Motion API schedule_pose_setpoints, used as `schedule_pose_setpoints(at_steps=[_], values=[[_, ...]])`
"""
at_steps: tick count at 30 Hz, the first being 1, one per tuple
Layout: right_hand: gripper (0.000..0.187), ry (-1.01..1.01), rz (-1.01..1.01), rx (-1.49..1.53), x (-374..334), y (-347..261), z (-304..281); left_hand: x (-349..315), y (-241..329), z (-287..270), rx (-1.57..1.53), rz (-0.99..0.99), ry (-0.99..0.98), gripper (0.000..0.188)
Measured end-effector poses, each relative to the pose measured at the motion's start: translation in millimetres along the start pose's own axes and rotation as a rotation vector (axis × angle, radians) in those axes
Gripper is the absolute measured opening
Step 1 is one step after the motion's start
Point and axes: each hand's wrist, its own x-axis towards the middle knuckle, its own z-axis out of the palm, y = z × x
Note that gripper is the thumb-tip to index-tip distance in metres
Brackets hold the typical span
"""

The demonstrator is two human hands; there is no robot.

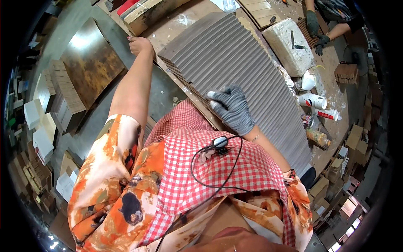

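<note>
Grey-striped-gloved right hand (233, 110): fingers bent, pale-tipped, at near edge of broad sheet-like row of long grey ridged strips (226, 54); whether grasping any strip, cannot tell. Strips lie under and beyond this grip, on worn brown worktable (180, 20). Bare left hand (142, 45): fingers curled near table edge, just beside strips' left corner; hold on anything unclear. Beyond left grip: rough squared wooden block (147, 17). Right of gloved grip, past strips: white spattered block (278, 47), white cup lying tipped (312, 101).

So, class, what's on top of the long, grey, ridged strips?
The right hand in a grey knit glove, near one edge. Parts of the strips beneath it can't be seen.
</note>
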Motion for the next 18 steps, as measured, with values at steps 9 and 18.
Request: schedule_pose_setpoints(at_steps=[9, 18], values=[[0.026, 0.404, 0.169, -0.334, 78.3, 134.1, -68.9, 3.2, 0.9, -2.4, 0.005, -0.022, -0.002, 0.064], [0.026, 0.336, 0.478, 0.017, 96.1, 158.5, -86.2, -7.4, 1.5, -2.4, 0.019, -0.004, -0.025, 0.064]])
